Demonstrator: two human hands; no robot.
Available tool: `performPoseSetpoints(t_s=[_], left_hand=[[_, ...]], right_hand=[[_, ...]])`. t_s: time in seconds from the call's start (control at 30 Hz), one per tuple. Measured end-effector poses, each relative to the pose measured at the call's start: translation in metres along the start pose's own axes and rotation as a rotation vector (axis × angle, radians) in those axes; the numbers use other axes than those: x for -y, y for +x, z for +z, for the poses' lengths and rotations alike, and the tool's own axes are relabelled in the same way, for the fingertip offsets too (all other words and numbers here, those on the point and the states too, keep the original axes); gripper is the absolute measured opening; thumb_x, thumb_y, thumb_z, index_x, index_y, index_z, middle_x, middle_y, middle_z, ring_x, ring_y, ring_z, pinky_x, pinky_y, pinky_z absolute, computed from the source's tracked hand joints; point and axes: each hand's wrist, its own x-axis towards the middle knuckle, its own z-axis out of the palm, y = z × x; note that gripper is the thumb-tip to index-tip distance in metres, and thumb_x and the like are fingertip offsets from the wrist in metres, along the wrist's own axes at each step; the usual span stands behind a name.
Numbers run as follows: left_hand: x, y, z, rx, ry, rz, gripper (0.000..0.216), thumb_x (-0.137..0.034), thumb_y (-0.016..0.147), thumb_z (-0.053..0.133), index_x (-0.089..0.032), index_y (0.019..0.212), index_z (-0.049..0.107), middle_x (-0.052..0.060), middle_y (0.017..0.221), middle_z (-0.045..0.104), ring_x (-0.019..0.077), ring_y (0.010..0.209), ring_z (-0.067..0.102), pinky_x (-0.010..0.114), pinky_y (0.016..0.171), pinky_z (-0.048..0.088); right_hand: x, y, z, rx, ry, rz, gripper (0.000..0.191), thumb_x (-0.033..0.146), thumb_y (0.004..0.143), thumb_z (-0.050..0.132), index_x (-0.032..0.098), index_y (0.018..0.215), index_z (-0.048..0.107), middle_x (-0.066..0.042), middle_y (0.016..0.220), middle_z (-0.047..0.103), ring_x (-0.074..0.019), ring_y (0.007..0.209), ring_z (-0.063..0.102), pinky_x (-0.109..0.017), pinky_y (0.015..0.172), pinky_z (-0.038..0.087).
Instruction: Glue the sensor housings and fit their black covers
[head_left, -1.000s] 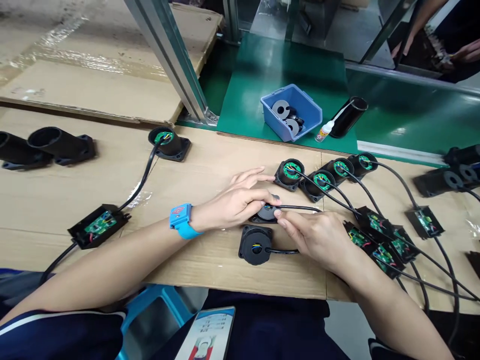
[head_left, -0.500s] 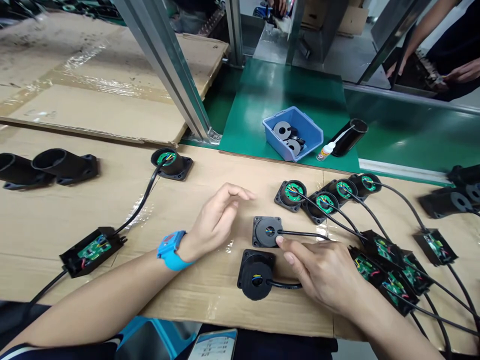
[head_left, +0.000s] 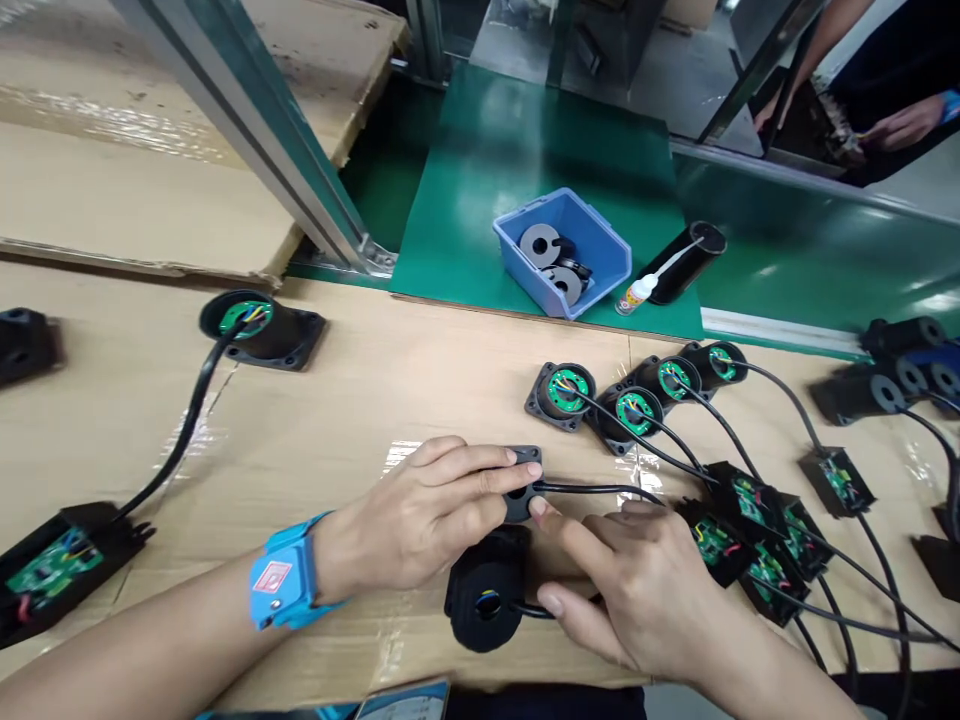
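My left hand [head_left: 442, 510], with a blue wrist strap [head_left: 289, 578], lies with outstretched fingers over a black square-flanged housing [head_left: 517, 512] closed by a round grey cap. The index fingertip of my right hand [head_left: 637, 580] touches the cap's near right edge, its thumb held apart. A black cable [head_left: 600, 489] runs out of this cap to the right. Just nearer to me stands a second housing with a black round cap [head_left: 487, 632], coloured wires showing in its centre hole. My fingers hide much of the first cap.
Open housings with green circuit boards [head_left: 568, 390] stand behind, cabled to black boxes [head_left: 765, 570] at right. Another cabled housing [head_left: 274, 335] is at left. A blue bin [head_left: 555, 290] with grey rings, a small bottle [head_left: 636, 295] and a black tube [head_left: 686, 262] are farther back. A co-worker's hand [head_left: 907, 122] shows upper right.
My left hand has moved right and down onto the grey-capped housing. My right index finger stays at the cap's edge. The view has shifted, so the left-side parts sit farther left.
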Motion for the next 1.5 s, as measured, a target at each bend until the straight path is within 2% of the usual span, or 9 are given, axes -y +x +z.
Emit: performPoseSetpoints(t_s=[0.2, 0.33, 0.4, 0.5, 0.57, 0.8, 1.13, 1.37, 1.5], left_hand=[[-0.004, 0.003, -0.001, 0.071, -0.064, -0.010, 0.023, -0.009, 0.100, 0.044, -0.018, 0.115, 0.058, 0.009, 0.134, 0.071, 0.0200, 0.122, 0.066, 0.036, 0.107, 0.043], [-0.008, 0.006, -0.002, 0.054, -0.074, -0.055, 0.033, -0.007, 0.092, 0.047, -0.020, 0.120, 0.058, 0.008, 0.132, 0.072, 0.0186, 0.118, 0.069, 0.036, 0.117, 0.037], [-0.009, 0.008, -0.002, 0.051, -0.065, -0.055, 0.036, -0.006, 0.087, 0.048, -0.019, 0.119, 0.058, 0.009, 0.131, 0.073, 0.0195, 0.117, 0.069, 0.039, 0.119, 0.035], [-0.008, 0.009, -0.002, 0.031, -0.061, -0.070, 0.034, -0.006, 0.085, 0.052, -0.020, 0.115, 0.057, 0.007, 0.127, 0.075, 0.0191, 0.112, 0.071, 0.040, 0.117, 0.038], [-0.005, 0.008, -0.002, 0.024, -0.076, -0.077, 0.025, -0.013, 0.092, 0.059, -0.022, 0.114, 0.057, 0.007, 0.125, 0.076, 0.0192, 0.110, 0.072, 0.040, 0.112, 0.042], [0.009, -0.002, 0.002, 0.006, -0.049, -0.097, 0.040, -0.039, 0.088, 0.079, -0.020, 0.118, 0.059, 0.017, 0.136, 0.068, 0.0307, 0.129, 0.062, 0.048, 0.102, 0.051], [0.009, 0.002, 0.010, -0.018, -0.412, -0.286, 0.048, -0.029, 0.091, 0.077, -0.023, 0.125, 0.043, 0.015, 0.125, 0.072, 0.0248, 0.112, 0.072, 0.041, 0.092, 0.059], [0.006, -0.002, 0.010, -0.153, -0.347, -0.217, 0.050, -0.026, 0.086, 0.083, -0.024, 0.118, 0.045, 0.015, 0.127, 0.071, 0.0264, 0.110, 0.071, 0.047, 0.095, 0.054], [0.006, -0.002, 0.007, -0.129, -0.224, -0.152, 0.033, -0.026, 0.090, 0.078, -0.021, 0.112, 0.054, 0.016, 0.132, 0.069, 0.0252, 0.110, 0.070, 0.044, 0.093, 0.054]], right_hand=[[0.006, -0.004, 0.005, 0.016, -0.051, -0.017, 0.058, 0.055, 0.104, 0.038, 0.012, 0.128, 0.067, -0.004, 0.068, 0.070, -0.0189, 0.053, 0.065, -0.034, 0.055, 0.044], [0.008, -0.006, 0.002, -0.043, -0.058, -0.040, 0.070, 0.064, 0.103, 0.038, 0.006, 0.129, 0.067, -0.008, 0.072, 0.071, -0.0190, 0.060, 0.066, -0.033, 0.059, 0.048], [0.005, -0.006, -0.002, -0.103, 0.007, -0.037, 0.062, 0.059, 0.104, 0.042, 0.007, 0.126, 0.069, -0.006, 0.072, 0.071, -0.0177, 0.063, 0.066, -0.032, 0.062, 0.050], [-0.007, -0.003, -0.007, -0.244, 0.037, 0.014, 0.027, 0.032, 0.102, 0.059, 0.012, 0.116, 0.071, -0.003, 0.077, 0.073, -0.0150, 0.068, 0.066, -0.031, 0.067, 0.051], [-0.014, 0.000, -0.007, -0.316, -0.008, 0.079, 0.016, 0.021, 0.098, 0.064, 0.015, 0.111, 0.072, -0.004, 0.084, 0.075, -0.0150, 0.073, 0.065, -0.031, 0.070, 0.051], [-0.021, 0.002, 0.005, -0.263, 0.034, 0.190, 0.016, 0.023, 0.099, 0.064, 0.019, 0.110, 0.075, -0.007, 0.096, 0.073, -0.0206, 0.088, 0.061, -0.036, 0.081, 0.051], [-0.023, 0.001, 0.006, -0.334, 0.042, 0.166, 0.011, 0.021, 0.098, 0.066, 0.024, 0.103, 0.075, -0.004, 0.089, 0.071, -0.0180, 0.081, 0.055, -0.035, 0.075, 0.040], [-0.027, 0.000, 0.005, -0.317, 0.007, 0.143, 0.012, 0.022, 0.098, 0.066, 0.022, 0.104, 0.076, -0.004, 0.088, 0.070, -0.0194, 0.080, 0.052, -0.036, 0.072, 0.036], [-0.025, 0.000, 0.004, -0.346, 0.019, 0.129, 0.013, 0.019, 0.097, 0.067, 0.022, 0.107, 0.075, -0.005, 0.089, 0.068, -0.0188, 0.082, 0.054, -0.035, 0.075, 0.038]])
